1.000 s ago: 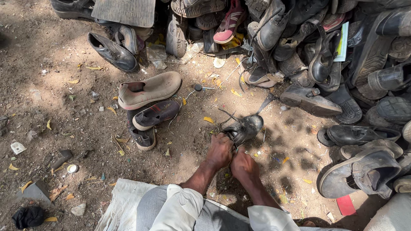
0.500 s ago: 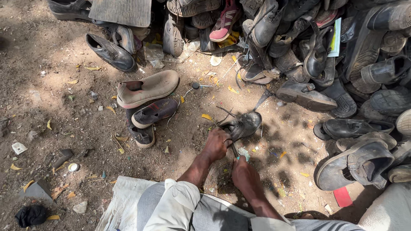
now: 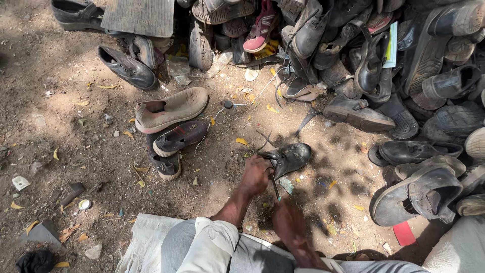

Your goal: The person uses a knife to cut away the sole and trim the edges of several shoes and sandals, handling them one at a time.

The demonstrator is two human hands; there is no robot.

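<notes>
The black leather shoe [image 3: 289,157] lies on bare dirt ground [image 3: 60,126], toe pointing away from the person, and serves as the reference object.

Left hand [image 3: 254,175]: positioned at the near left edge of the black leather shoe, fingers curled closed against the shoe's opening and gripping it.

Right hand [image 3: 288,223]: positioned nearer the person than the shoe, just apart from it, in shadow. It is closed around a thin metal tool [image 3: 275,186] whose shaft runs from the hand up to the near edge of the shoe.

Objects left of the shoe:
- A tan slip-on shoe [image 3: 172,108], lying on its side.
- A dark sneaker with a white sole [image 3: 179,137], just below the tan one.
- A smaller dark shoe [image 3: 164,163], touching the sneaker.

Objects beyond and right of the shoe:
- A large pile of worn shoes [image 3: 384,65], mostly black and brown.
- A pink-and-white sandal [image 3: 261,28] within that pile.

Far left of the shoe, a white bottle cap [image 3: 84,204] lies on the dirt.
</notes>
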